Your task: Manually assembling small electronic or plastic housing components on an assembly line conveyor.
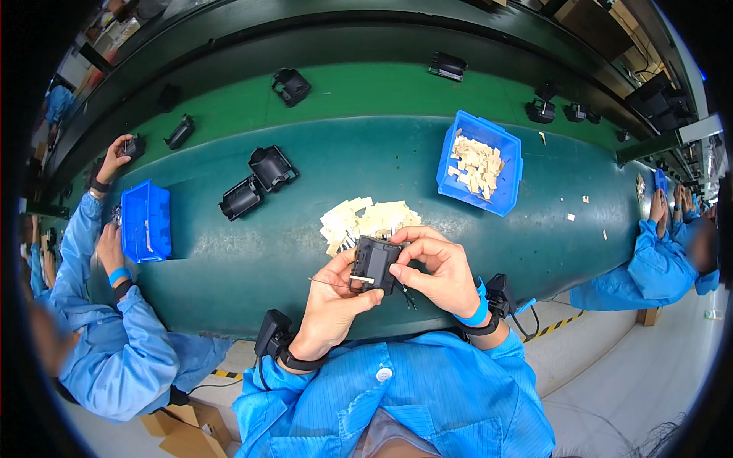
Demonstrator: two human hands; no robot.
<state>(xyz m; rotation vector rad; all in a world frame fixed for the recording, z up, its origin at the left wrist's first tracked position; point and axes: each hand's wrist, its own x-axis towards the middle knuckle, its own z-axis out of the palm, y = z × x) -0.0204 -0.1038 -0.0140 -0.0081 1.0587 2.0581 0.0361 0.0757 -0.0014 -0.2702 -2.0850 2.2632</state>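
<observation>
A black plastic housing (374, 263) with thin wires is held up in front of me, over the near edge of the table. My left hand (336, 294) grips its left side, thumb along the lower edge. My right hand (437, 269) pinches its right side, with thumb and forefinger near the upper right corner. Across the housing's lower left lies a small cream strip (362, 279). Just beyond my hands a heap of cream pieces (374, 219) is spread on the table. Whether my right fingertips hold a small piece is hidden.
A blue bin (444, 179) of cream pieces stands right of the heap. Two black housings (272, 168) lie left of it. Further back, a green belt (351, 95) carries several more. Co-workers in blue sit at left (114, 343) and right (649, 259); another blue bin (159, 221) stands left.
</observation>
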